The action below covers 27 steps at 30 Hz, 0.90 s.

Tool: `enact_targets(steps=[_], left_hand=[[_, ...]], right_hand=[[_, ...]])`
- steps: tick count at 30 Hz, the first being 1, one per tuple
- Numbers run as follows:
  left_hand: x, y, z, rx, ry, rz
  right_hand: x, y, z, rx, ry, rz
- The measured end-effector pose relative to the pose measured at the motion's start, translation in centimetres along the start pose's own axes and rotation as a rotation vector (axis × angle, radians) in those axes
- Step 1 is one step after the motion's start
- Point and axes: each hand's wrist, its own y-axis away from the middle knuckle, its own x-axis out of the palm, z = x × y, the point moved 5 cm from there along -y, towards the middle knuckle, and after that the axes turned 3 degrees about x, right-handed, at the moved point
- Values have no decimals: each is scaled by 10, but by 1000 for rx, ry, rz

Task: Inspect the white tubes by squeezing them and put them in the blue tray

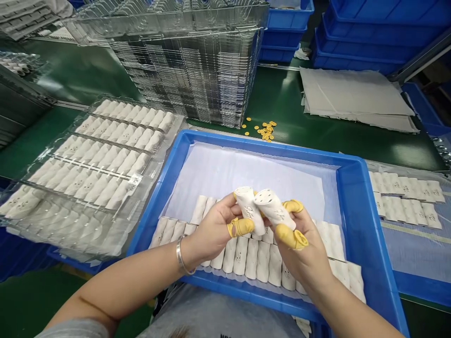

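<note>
My left hand (225,220) is closed round a white cylinder (251,211) with dark handwritten marks on its side. A second white cylinder (275,210), with small holes in its end face, is pinched in my right hand (299,239). Both are held tilted, side by side, their upper ends close together. Yellow finger cots cover the thumb and a fingertip of each hand. Below them is a blue bin (268,146) lined with white sheet, where rows of similar white cylinders (252,258) lie; my hands hide part of these rows.
To the left, clear plastic trays (89,155) hold rows of white cylinders. A tall stack of clear trays (190,70) stands behind the bin, near scattered yellow finger cots (267,130). White sheets (355,96) lie back right, before blue bins (369,37). More cylinders (407,209) lie at right.
</note>
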Motion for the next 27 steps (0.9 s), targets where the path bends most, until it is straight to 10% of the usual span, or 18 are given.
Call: enact_targets(steps=[27], left_hand=[[-2, 9, -17, 153, -297, 160]], right_hand=[[4, 10, 23, -102, 399, 177]])
